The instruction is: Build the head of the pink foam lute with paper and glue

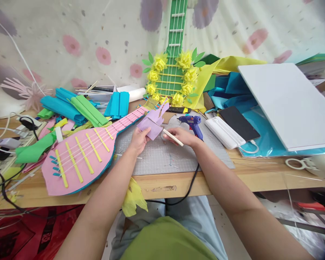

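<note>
While the head view looks down, my left grip (140,140) pinches the purple paper (153,135) over the grey mat (157,160) on the desk (151,180), apparently to steady it; just beside, my right grip (181,135) clasps a pale stick-like piece (174,138), tilted perhaps for easy handling.

Pale curtain (97,21) behind far edge of wooden table (246,177), spanning whole background; pink flowers (71,45) and purple flowers (151,14) printed on it, soft folds toward right. Table top light brown, grain visible, worn patch (164,188) on front edge near middle. Pale floor (221,224) showing below front edge. Dark metal bars (303,225) low down, under front right corner. Light bright, even
</note>
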The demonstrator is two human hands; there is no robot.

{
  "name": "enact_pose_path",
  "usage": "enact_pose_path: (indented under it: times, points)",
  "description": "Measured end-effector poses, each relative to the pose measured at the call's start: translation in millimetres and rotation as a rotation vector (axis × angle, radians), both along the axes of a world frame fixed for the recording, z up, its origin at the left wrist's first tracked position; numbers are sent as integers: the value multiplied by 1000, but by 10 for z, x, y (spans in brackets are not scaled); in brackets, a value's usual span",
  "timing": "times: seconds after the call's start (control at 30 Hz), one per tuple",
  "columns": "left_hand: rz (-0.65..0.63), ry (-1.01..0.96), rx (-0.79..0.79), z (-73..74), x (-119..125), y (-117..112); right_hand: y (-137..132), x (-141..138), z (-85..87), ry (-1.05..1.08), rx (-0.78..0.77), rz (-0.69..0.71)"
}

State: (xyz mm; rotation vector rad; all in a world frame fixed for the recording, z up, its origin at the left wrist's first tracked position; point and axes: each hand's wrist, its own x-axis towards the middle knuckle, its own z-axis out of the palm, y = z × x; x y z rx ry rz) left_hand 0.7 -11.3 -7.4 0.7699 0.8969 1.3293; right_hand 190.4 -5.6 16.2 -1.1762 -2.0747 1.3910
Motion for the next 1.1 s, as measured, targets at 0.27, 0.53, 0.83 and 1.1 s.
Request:
enact_pose_path:
  times: [0.27,0.53,0.83,1.1]
  points:
    - [-27,-12,11,-16,-11,21,15,-22,3,-29,-8,-51]
    - [36,30,-1,2,-41,36,6,-5,-25,9,-72,-28]
    - [251,168,164,-10,-280,182,30,101,2,-152,105,109]
    - [145,273,160,51,-388,155,28,76,-13,-365,246,39]
